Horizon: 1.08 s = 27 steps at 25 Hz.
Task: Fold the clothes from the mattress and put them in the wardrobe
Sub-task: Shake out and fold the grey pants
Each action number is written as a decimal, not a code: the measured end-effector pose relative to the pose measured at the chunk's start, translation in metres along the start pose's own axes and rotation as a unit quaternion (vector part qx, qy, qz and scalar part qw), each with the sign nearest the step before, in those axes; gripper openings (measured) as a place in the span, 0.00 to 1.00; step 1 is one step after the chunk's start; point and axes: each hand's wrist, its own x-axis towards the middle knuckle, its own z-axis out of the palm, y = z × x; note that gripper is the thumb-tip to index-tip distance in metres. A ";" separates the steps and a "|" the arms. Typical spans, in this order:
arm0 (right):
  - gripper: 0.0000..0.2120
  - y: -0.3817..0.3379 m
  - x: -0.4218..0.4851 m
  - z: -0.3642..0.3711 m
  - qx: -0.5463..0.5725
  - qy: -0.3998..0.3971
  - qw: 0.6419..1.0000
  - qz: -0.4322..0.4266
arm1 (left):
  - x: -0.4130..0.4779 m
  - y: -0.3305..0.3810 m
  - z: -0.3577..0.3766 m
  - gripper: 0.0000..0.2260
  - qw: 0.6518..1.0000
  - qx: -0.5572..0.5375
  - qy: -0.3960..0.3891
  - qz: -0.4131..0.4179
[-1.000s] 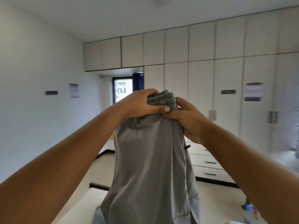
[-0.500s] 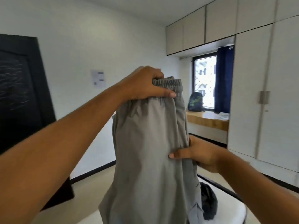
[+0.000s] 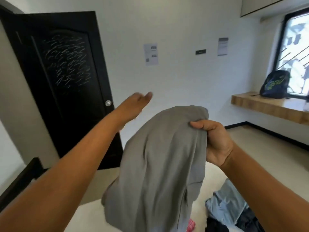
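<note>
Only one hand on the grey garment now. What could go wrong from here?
The right hand alone pinches the grey garment at its top, so it could slip or its fold fall open; the left hand is off it, open. Its hanging end could drag across the loose clothes on the mattress.

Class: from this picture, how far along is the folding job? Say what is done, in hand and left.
Done: no folded clothes show. In hand: the right hand grips the grey trousers, draped; the left hand is off them. Left: jeans and other clothes lie loose on the mattress.
</note>
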 end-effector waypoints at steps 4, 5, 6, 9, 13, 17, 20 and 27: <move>0.21 0.024 0.033 -0.041 0.104 -0.038 0.993 0.035 | -0.109 -0.091 0.039 0.32 0.936 -0.209 -0.050 -0.277; 0.20 0.028 0.038 -0.050 0.117 -0.049 0.991 0.046 | -0.131 -0.101 0.058 0.32 0.904 -0.267 -0.027 -0.332; 0.19 0.031 0.042 -0.058 0.120 -0.055 0.989 0.064 | -0.151 -0.110 0.079 0.33 0.864 -0.328 0.008 -0.381; 0.21 0.034 0.049 -0.082 0.119 -0.074 0.983 0.118 | -0.193 -0.133 0.130 0.41 0.813 -0.396 0.002 -0.427; 0.23 0.032 0.049 -0.105 0.121 -0.124 0.972 0.160 | -0.224 -0.130 0.172 0.44 0.818 -0.376 -0.011 -0.435; 0.19 0.029 0.043 -0.113 0.065 -0.166 0.968 0.174 | -0.236 -0.108 0.197 0.51 0.781 -0.535 0.103 -0.305; 0.21 0.020 0.041 -0.117 0.014 -0.188 0.967 0.171 | -0.225 -0.090 0.202 0.51 0.841 -0.428 0.167 -0.285; 0.23 -0.017 0.052 -0.112 0.095 -0.227 0.964 0.096 | -0.220 -0.094 0.190 0.54 0.823 -0.486 0.146 -0.256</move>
